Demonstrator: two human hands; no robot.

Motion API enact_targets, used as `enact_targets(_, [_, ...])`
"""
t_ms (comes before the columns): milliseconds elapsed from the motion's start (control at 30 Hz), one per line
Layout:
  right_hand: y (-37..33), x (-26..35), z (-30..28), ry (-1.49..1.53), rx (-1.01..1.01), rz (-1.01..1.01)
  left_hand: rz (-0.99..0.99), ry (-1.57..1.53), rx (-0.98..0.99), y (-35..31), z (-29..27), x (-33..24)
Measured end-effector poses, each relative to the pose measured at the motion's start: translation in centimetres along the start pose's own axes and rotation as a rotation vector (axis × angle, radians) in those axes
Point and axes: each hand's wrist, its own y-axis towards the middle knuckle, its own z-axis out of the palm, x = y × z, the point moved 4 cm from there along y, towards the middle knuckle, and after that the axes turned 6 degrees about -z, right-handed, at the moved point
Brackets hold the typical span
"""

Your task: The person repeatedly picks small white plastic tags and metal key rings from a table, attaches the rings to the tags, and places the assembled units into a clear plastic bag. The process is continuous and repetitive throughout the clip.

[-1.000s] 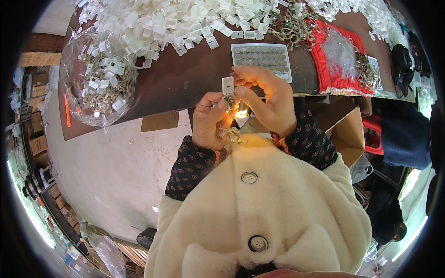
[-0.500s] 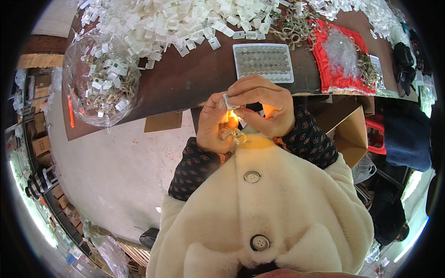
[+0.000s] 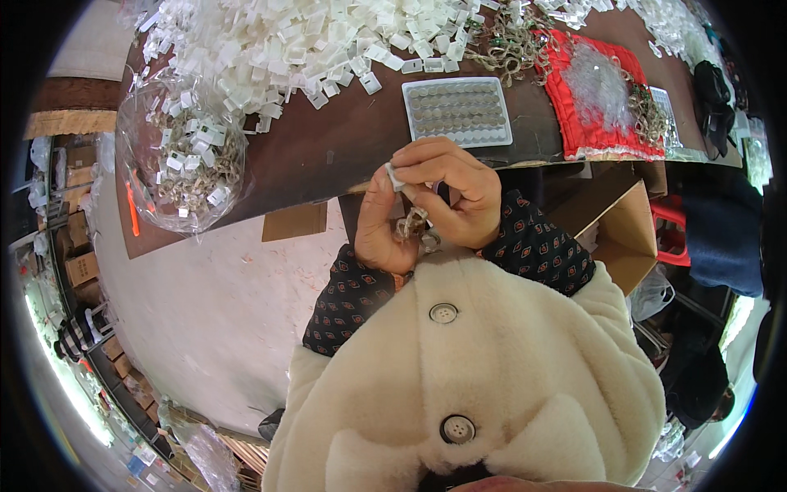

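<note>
Pinched between the fingers of both hands is a small white plastic battery case [image 3: 394, 177], held just off the table's near edge. My left hand [image 3: 379, 220] grips it from the left with thumb and fingertips. My right hand [image 3: 456, 190] closes on it from the right, its fingers covering part of it. A coil of thin string-light wire [image 3: 412, 223] hangs below the case against my left palm; no glow shows in it. Just beyond my hands, a white tray [image 3: 506, 131] holds rows of round coin cells.
White plastic cases [image 3: 287, 49] are heaped across the back of the brown table [image 3: 328, 160]. A clear bag [image 3: 135, 107] of finished-looking coils and cases stands at left, beside an orange tool [image 3: 133, 209]. At right lies a red cloth [image 3: 566, 107] with clear strands; a cardboard box [image 3: 627, 238] stands below.
The orange light that glowed at the case and wire has gone out. Both hands have shifted slightly left, still holding the case.
</note>
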Motion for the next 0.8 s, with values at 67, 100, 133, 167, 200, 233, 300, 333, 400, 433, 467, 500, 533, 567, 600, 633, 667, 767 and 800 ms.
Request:
enact_targets(67, [-0.2,-0.1,-0.2,-0.021,0.010,0.046,-0.013,-0.046,-0.044,0.0,0.5,0.1])
enact_targets(100, [-0.4,-0.1,-0.3,-0.006,0.014,0.064,-0.003,-0.029,-0.219,0.0,0.4,0.4])
enact_targets(133, [-0.6,-0.2,-0.5,0.004,0.022,0.096,-0.004,-0.042,-0.223,0.0,0.9,0.4])
enact_targets(167, [-0.8,-0.4,-0.7,0.014,0.027,0.131,0.014,-0.009,-0.369,0.0,1.0,0.9])
enact_targets(200, [-1.0,-0.4,-0.8,0.056,0.004,0.131,0.020,0.028,-0.298,0.2,1.7,0.8])
enact_targets(233, [-1.1,-0.6,-0.8,0.100,-0.020,0.135,0.003,0.027,-0.395,0.2,1.8,1.1])
enact_targets(300, [-1.4,-0.9,-0.8,0.181,-0.037,0.145,-0.046,0.003,-0.359,0.4,2.6,1.1])
enact_targets(333, [-1.6,-1.0,-0.7,0.216,-0.028,0.153,-0.042,0.020,-0.339,0.4,2.8,1.1])
enact_targets(400, [-2.0,-1.0,-0.8,0.213,-0.040,0.162,-0.002,0.040,-0.328,0.5,2.8,1.3])
enact_targets(433, [-2.1,-1.0,-0.9,0.176,-0.060,0.162,0.017,0.030,-0.419,0.4,2.3,1.5])
enact_targets(467, [-2.2,-1.0,-1.0,0.131,-0.063,0.176,0.022,0.043,-0.455,0.3,1.9,1.7])
enact_targets(500, [-2.2,-0.9,-1.0,0.145,-0.083,0.161,0.026,0.046,-0.472,0.2,1.7,1.8])
enact_targets(533, [-2.3,-0.9,-1.0,0.150,-0.086,0.161,0.041,0.056,-0.403,0.3,1.7,1.8])
enact_targets(567, [-2.3,-0.9,-1.0,0.155,-0.096,0.170,0.025,0.045,-0.381,0.3,1.5,1.7])
enact_targets(600, [-2.3,-0.9,-0.9,0.200,-0.120,0.174,0.020,0.042,-0.273,0.5,1.8,1.5])
enact_targets(633, [-2.4,-1.0,-0.7,0.243,-0.149,0.186,0.005,0.037,-0.300,0.5,1.6,1.5])
enact_targets(667, [-2.4,-0.9,-0.7,0.296,-0.174,0.184,0.012,0.036,-0.155,0.7,2.1,1.4])
enact_targets(767, [-2.4,-0.8,-0.7,0.202,-0.124,0.185,0.033,0.050,-0.258,0.6,2.0,1.5])
enact_targets(800, [-2.3,-0.8,-0.6,0.206,-0.089,0.198,0.061,0.068,-0.352,0.4,1.7,1.6])
